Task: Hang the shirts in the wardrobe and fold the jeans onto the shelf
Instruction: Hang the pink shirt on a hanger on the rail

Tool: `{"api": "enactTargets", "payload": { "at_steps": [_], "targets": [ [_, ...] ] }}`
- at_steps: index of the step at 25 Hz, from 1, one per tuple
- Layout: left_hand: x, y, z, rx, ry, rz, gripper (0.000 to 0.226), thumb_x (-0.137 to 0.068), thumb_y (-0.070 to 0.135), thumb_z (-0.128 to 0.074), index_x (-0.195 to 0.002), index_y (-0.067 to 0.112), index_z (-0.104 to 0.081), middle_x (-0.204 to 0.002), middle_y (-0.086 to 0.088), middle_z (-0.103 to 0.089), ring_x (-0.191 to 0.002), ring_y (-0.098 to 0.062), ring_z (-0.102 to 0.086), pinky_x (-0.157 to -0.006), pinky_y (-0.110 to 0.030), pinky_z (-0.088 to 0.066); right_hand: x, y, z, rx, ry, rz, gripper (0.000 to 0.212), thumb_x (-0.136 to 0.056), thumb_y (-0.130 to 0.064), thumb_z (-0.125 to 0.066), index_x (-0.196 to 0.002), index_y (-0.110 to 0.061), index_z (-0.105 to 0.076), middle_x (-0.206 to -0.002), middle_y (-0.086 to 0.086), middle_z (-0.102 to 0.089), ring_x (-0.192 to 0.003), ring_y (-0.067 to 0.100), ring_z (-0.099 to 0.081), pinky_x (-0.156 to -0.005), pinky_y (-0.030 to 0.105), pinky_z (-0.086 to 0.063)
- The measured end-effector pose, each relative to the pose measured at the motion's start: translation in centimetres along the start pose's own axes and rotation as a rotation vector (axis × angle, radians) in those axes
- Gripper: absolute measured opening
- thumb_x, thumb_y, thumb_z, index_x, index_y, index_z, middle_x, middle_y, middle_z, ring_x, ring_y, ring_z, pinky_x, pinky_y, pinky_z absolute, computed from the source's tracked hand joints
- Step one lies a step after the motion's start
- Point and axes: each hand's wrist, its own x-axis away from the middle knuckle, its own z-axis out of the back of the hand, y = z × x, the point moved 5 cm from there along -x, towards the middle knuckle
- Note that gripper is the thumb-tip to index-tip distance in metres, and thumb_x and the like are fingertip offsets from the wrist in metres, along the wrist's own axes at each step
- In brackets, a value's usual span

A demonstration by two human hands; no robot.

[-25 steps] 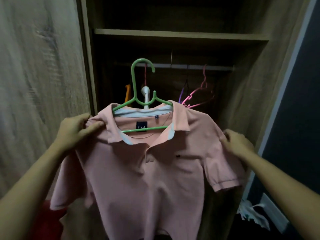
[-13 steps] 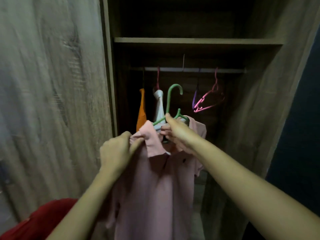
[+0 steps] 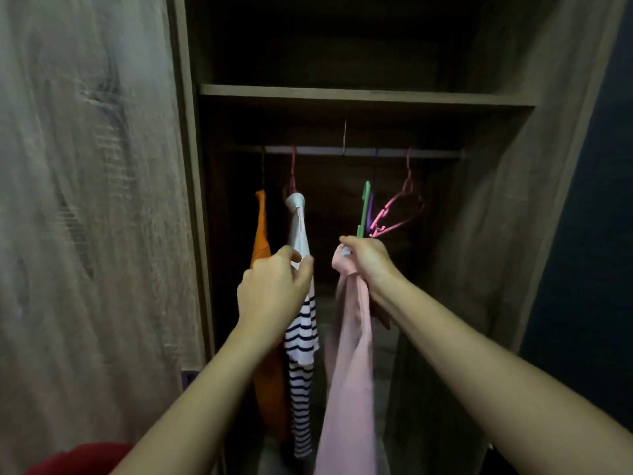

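Right hand (image 3: 366, 265): fist closed round the base of the green hanger (image 3: 363, 210) and the bunched collar of the pink shirt (image 3: 349, 371), so both travel as one.
Pink shirt: held before the open wardrobe (image 3: 496, 234), edge-on to us and hanging limp below the fist. Matte cloth in long soft folds.
Green hanger: thin plastic, hook upward, well below the rail (image 3: 359, 151) and not yet on it. We judge it is turned edge-on to slip between its neighbours.
Left hand (image 3: 274, 289): fingers curled at the striped shirt (image 3: 301, 337). We cannot tell whether it is pinching or nudging; likely opening a gap.
Rail: pale bar under a wood-grain shelf (image 3: 342, 94). Orange garment (image 3: 262, 234) hangs left, empty pink hangers (image 3: 397, 210) right.
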Motion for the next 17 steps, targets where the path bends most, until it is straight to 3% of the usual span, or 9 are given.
{"api": "enactTargets", "payload": {
  "at_steps": [2,4,7,10,11,13,17],
  "targets": [
    [-3.1,-0.9,-3.0,0.007,0.023,0.012,0.038,-0.092,0.046,-0.045,-0.113,0.018,-0.061,-0.085,0.002,-0.068,-0.076,-0.020,-0.064,-0.065,-0.029,-0.050,-1.8,-0.8,0.0,0.099,-0.041,0.059,0.010,-0.089,-0.013,-0.057,-0.093,-0.003,-0.057,-0.071,0.006,-0.055,-0.065,0.014,-0.054,-0.061,0.022,-0.044],
    [-6.3,-1.6,-5.9,0.053,0.023,0.018,0.037,-0.090,0.041,-0.046,-0.112,0.015,-0.061,-0.086,-0.004,-0.069,-0.077,-0.026,-0.066,-0.071,-0.039,-0.056,-3.6,-1.9,-0.2,0.165,-0.087,0.094,0.002,-0.087,-0.008,-0.057,-0.086,-0.007,-0.056,-0.074,0.005,-0.055,-0.069,0.014,-0.054,-0.059,0.022,-0.041],
    [-10.9,-1.0,-9.3,0.101,0.002,0.026,0.037,-0.089,0.031,-0.052,-0.118,0.008,-0.054,-0.103,-0.012,-0.063,-0.093,-0.031,-0.062,-0.080,-0.039,-0.051,-7.2,-3.9,-0.5,0.207,-0.170,0.176,0.021,-0.084,0.003,-0.058,-0.070,-0.011,-0.051,-0.068,0.004,-0.052,-0.062,0.010,-0.054,-0.053,0.017,-0.040],
    [-13.9,-1.4,-12.5,0.105,-0.041,0.080,0.062,-0.088,0.027,-0.059,-0.139,0.001,-0.033,-0.127,-0.020,-0.051,-0.114,-0.035,-0.053,-0.090,-0.038,-0.042,-10.2,-5.4,-1.1,0.293,-0.290,0.244,0.021,-0.082,0.016,-0.051,-0.085,-0.004,-0.048,-0.069,0.006,-0.047,-0.045,0.004,-0.053,-0.038,0.010,-0.040],
    [-14.4,-1.9,-13.3,0.097,-0.049,0.108,0.064,-0.089,0.024,-0.057,-0.141,0.001,-0.028,-0.128,-0.021,-0.051,-0.115,-0.036,-0.052,-0.090,-0.038,-0.042,-11.4,-5.7,-1.3,0.334,-0.325,0.243,0.026,-0.082,0.019,-0.048,-0.091,-0.005,-0.045,-0.071,0.005,-0.046,-0.046,0.005,-0.051,-0.036,0.010,-0.039],
    [-14.9,-3.3,-14.1,0.076,-0.037,0.168,0.051,-0.092,0.014,-0.048,-0.139,0.001,-0.031,-0.121,-0.023,-0.057,-0.110,-0.040,-0.055,-0.087,-0.041,-0.042,-14.0,-6.2,-1.8,0.372,-0.347,0.241,0.032,-0.081,0.022,-0.040,-0.084,-0.010,-0.041,-0.070,0.001,-0.039,-0.047,0.004,-0.045,-0.035,0.009,-0.035],
    [-15.4,-3.0,-15.2,-0.029,-0.019,0.109,0.042,-0.093,0.011,-0.040,-0.134,0.003,-0.038,-0.108,-0.019,-0.063,-0.101,-0.038,-0.059,-0.084,-0.041,-0.044,-18.7,-7.7,-4.0,0.475,-0.280,0.322,0.026,-0.077,0.018,-0.045,-0.075,-0.008,-0.045,-0.062,0.002,-0.042,-0.052,0.011,-0.042,-0.037,0.013,-0.033]
  ]
}}
